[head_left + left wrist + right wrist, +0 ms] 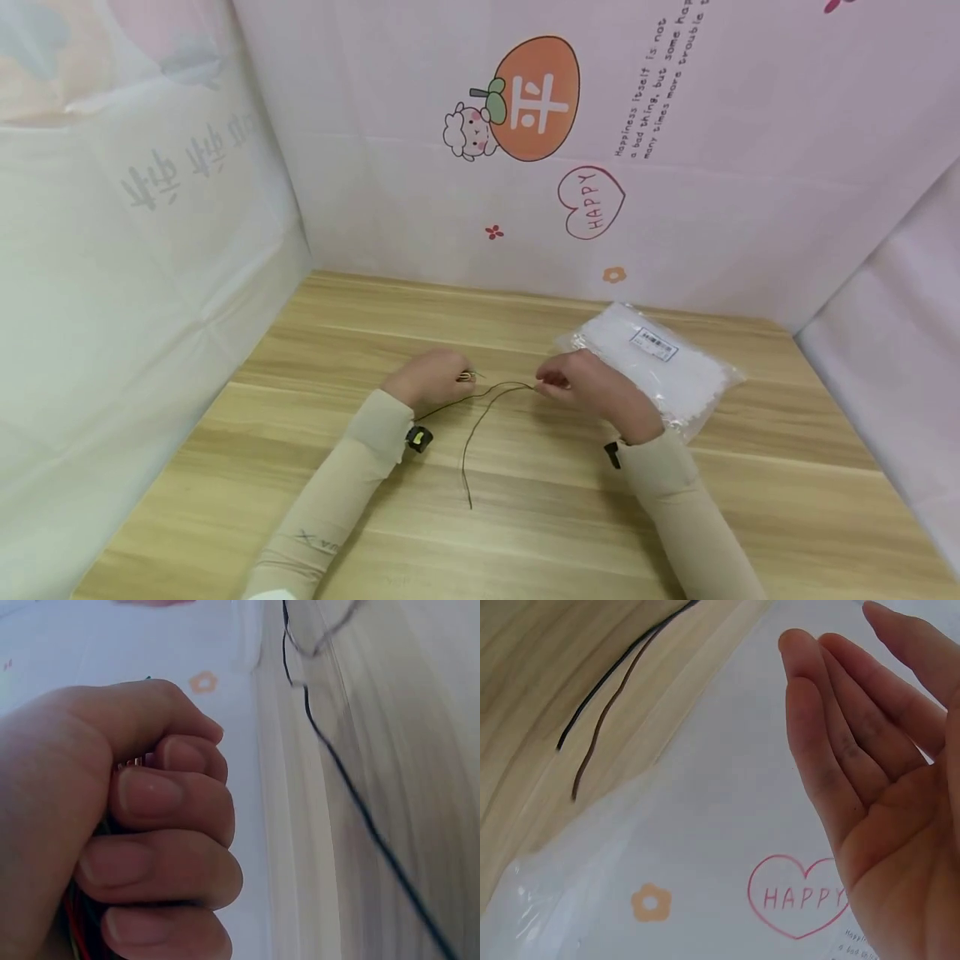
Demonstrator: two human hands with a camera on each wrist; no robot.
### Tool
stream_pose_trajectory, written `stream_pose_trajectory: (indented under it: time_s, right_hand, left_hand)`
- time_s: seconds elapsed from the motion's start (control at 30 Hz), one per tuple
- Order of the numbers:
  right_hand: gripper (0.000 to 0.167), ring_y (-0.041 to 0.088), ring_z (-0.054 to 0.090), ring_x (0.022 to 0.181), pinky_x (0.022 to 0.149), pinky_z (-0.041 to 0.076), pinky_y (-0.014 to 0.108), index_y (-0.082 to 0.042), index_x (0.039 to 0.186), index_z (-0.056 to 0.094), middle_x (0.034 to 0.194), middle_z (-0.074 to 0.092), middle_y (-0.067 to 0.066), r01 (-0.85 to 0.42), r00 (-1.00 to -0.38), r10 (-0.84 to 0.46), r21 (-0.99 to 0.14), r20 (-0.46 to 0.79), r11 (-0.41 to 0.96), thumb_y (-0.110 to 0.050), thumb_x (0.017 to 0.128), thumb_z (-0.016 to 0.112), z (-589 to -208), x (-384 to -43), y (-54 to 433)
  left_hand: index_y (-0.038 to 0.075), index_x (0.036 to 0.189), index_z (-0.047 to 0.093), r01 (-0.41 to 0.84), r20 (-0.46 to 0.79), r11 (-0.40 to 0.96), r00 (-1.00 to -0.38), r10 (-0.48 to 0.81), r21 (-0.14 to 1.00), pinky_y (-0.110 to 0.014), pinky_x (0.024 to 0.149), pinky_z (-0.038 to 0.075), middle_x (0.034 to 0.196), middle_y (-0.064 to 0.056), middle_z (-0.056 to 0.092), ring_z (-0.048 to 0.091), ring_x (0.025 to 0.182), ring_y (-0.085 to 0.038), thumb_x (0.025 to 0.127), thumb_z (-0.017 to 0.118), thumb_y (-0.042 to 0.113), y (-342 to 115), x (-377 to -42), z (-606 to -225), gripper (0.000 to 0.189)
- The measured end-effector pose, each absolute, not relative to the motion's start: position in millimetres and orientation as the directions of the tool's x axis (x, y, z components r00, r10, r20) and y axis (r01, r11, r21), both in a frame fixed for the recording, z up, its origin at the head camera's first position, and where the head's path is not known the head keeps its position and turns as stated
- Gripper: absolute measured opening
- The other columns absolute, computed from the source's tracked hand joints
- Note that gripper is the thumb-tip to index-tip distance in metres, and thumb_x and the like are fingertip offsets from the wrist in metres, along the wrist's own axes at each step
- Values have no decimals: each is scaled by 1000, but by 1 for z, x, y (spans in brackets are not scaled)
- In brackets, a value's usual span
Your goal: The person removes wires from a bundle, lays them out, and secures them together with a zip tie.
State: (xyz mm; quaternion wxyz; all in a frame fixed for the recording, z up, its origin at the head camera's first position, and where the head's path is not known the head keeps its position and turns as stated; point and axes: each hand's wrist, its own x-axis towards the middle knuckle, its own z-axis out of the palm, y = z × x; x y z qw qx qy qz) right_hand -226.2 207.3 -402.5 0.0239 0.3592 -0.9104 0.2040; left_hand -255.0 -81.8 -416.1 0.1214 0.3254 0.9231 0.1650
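Note:
My left hand (437, 377) is curled into a fist around a bundle of thin coloured wires (73, 922). Red, yellowish and dark strands show below the palm in the left wrist view, and coppery ends (133, 762) peek out under the thumb. The rest of the bundle is hidden by the fingers. A long dark wire (467, 454) loops over the table on the right of that fist. My right hand (581, 382) has relaxed fingers with nothing between them. Close by its fingertips are the ends of a black wire (592, 694) and a brown wire (607, 712).
A clear plastic bag (611, 337) of white contents with a barcode label (654, 343) lies behind and right of my right hand. The wood-grain table (525, 533) meets a printed white cloth (420, 192) at the back, with cloth at both sides.

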Motion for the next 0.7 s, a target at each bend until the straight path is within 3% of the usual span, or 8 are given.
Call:
stream_pose_trajectory:
  time_s: [0.23, 0.4, 0.7]
  right_hand:
    - [14, 18, 77, 84, 77, 63, 29, 0, 103, 78, 95, 80, 10, -741, -671, -682, -282, 290, 610, -12, 96, 77, -403, -216, 185]
    - [15, 14, 76, 83, 75, 62, 26, -4, 103, 78, 95, 80, 6, -775, -626, -693, -192, 358, 602, -15, 92, 82, -406, -210, 172]
    - [11, 11, 75, 83, 74, 61, 26, -10, 99, 80, 93, 80, 0, -797, -577, -693, -109, 432, 595, -10, 89, 85, -409, -206, 159]
  left_hand:
    - [21, 72, 52, 599, -103, 717, -737, 668, 357, -26, 60, 39, 67, 6, 46, 44, 61, -9, 103, 60, 23, -64, -253, -420, 32]
    - [21, 68, 49, 639, -90, 686, -706, 703, 348, -25, 58, 36, 63, 7, 42, 40, 57, -8, 101, 60, 19, -58, -249, -421, 35]
    - [18, 75, 58, 671, -76, 644, -669, 739, 367, -23, 58, 35, 64, 8, 43, 39, 58, -6, 104, 59, 18, -49, -242, -419, 29]
